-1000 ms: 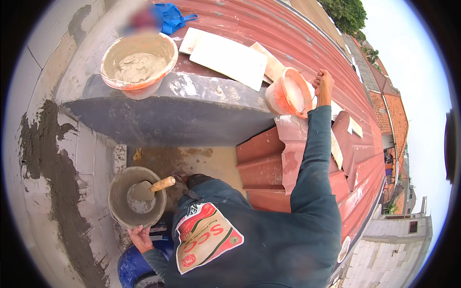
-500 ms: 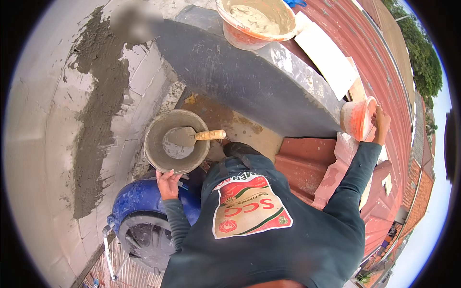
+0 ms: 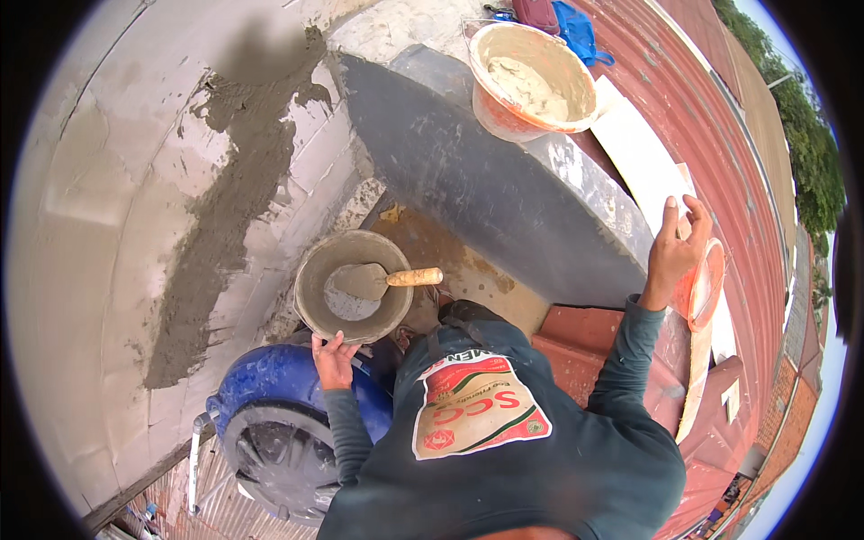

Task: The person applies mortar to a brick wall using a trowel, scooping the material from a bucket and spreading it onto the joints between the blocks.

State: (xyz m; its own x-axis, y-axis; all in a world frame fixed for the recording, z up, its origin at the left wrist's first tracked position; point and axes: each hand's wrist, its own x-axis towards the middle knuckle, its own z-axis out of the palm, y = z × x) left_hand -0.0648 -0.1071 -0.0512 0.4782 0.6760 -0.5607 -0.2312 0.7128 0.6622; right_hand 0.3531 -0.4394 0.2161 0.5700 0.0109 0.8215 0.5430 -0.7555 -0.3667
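At the near rim of a grey mortar bucket [image 3: 310,292], my left hand [image 3: 334,362] grips the edge with its fingers closed. A trowel [image 3: 414,277] lies in that bucket, its wooden handle resting over the right rim and its blade inside. My right hand [image 3: 673,250] is raised in the air with thumb and fingers apart and nothing in it. Just beyond it, partly hidden by the hand, a small orange bucket [image 3: 706,283] leans tilted by the ledge's right end.
A larger orange bucket [image 3: 490,103] of wet mortar stands on the dark ledge [image 3: 468,180]. Fresh mortar [image 3: 211,261] streaks the pale wall at left. A blue tank [image 3: 279,373] with a black lid sits below my left arm. Red metal roofing [image 3: 666,81] spreads at right.
My right hand has let go of the small orange bucket and moved left, fingers opening. My left hand keeps its hold on the grey bucket. The view has shifted slightly.
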